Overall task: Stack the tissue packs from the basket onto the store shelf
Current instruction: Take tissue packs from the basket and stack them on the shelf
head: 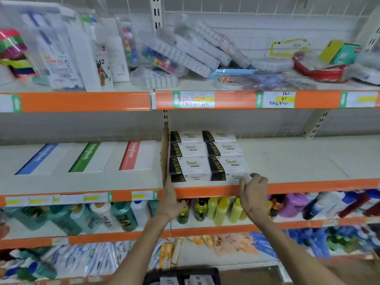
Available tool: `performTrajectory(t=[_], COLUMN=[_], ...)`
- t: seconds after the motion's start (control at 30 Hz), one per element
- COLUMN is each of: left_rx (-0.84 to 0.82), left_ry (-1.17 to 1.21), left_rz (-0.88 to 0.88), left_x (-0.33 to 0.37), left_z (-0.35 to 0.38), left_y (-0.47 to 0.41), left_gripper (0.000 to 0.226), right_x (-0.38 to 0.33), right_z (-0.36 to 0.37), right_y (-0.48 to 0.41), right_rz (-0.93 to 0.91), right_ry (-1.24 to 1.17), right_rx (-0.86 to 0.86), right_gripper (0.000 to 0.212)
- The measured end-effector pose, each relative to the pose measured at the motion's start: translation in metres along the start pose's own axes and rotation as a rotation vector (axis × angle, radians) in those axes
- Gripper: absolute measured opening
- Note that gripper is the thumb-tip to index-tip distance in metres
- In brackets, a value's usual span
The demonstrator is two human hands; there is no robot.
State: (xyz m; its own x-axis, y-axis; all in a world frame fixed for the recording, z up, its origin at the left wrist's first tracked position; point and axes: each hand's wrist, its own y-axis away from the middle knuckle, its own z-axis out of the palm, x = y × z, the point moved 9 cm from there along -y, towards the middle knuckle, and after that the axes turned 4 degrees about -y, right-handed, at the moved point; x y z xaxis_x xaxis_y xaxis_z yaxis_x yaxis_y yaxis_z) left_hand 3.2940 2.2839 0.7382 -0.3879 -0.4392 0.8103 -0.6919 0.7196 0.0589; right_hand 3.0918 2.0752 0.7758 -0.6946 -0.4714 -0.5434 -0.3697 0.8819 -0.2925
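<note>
Several white tissue packs with black-and-gold ends lie in two columns on the middle store shelf, beside a brown cardboard divider. My left hand rests flat against the divider's front edge, at the shelf's orange lip. My right hand has its fingers spread at the front right corner of the nearest pack, touching it. Neither hand holds a pack. The dark basket sits low at the bottom edge, with a couple of packs showing inside.
Three notebooks lie left of the divider. The upper shelf holds paint sets and stationery. Bottles fill the shelf below. Bare shelf surface stretches right of the packs.
</note>
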Motion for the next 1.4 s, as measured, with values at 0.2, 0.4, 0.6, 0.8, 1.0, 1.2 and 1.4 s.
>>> performTrajectory(t=[0.2,0.4,0.6,0.8,1.0,1.2,1.4], left_rx=[0.027,-0.192,-0.381,-0.511,-0.450,-0.296,0.074], left_ry=[-0.101,-0.200,-0.267,-0.366,-0.286,-0.182,0.070], left_rz=[0.084,-0.348,-0.662,-0.793,-0.905,-1.127,-1.247], left_x=[-0.027,-0.177,-0.346,-0.492,-0.604,-0.702,-0.737], left_z=[0.020,0.079,0.157,0.254,0.342,0.414,0.431], left_y=[0.063,0.142,0.216,0.244,0.208,0.189,0.183], left_gripper=[0.029,0.025,0.012,0.032,0.040,0.026,0.090], right_x=[0.009,0.072,0.169,0.264,0.364,0.425,0.414], right_z=[0.034,0.106,0.209,0.345,0.496,0.620,0.696], right_y=[0.088,0.193,0.312,0.399,0.452,0.468,0.470], right_rz=[-0.050,0.099,0.300,0.490,0.599,1.068,1.511], right_ry=[0.035,0.010,0.047,-0.031,-0.085,-0.474,-0.926], right_rx=[-0.159,-0.504,-0.785,-0.933,-1.004,-0.874,-0.736], right_gripper=[0.025,0.039,0.034,0.044,0.047,0.046,0.055])
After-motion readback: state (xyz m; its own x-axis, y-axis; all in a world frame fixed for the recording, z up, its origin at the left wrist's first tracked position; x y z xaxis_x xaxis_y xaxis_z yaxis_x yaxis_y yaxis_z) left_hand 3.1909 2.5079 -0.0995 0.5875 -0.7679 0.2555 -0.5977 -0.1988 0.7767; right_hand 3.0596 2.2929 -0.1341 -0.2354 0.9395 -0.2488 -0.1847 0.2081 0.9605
